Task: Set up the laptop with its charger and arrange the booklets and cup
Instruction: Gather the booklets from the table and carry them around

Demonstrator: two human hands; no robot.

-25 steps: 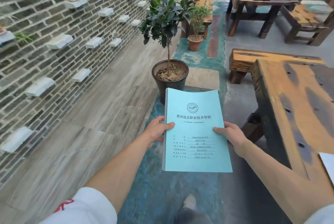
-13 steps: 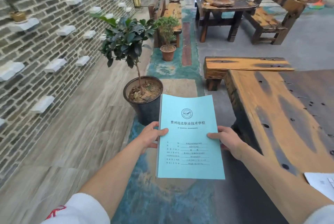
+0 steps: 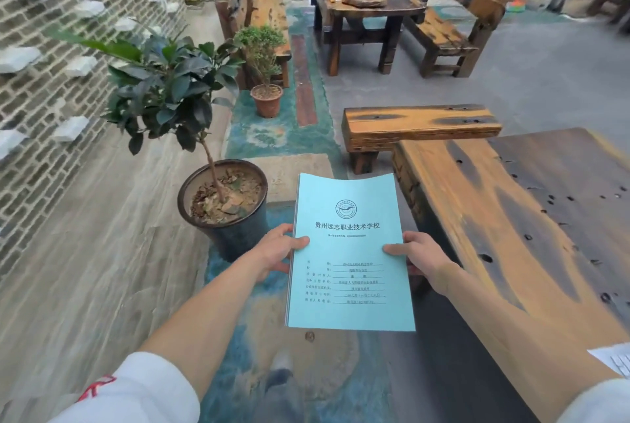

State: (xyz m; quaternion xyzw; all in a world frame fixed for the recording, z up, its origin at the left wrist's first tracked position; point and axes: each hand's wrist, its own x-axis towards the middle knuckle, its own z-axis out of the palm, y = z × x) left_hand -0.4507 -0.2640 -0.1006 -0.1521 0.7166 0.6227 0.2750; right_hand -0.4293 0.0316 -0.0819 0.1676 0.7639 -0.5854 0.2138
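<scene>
wooden table point(image 3: 511, 252) edge cuts off a white object point(image 3: 613, 359); hands grip booklets point(image 3: 347, 252).

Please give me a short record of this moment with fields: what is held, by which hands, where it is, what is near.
held: booklet, light blue, cover up
left hand: grips its left edge, thumb on cover
right hand: grips its right edge, thumb on cover
place: in the air above the floor, left of the table
near: potted plant just left of the booklet; bench beyond it
on table: white item at the bottom right edge, mostly cut off
</scene>
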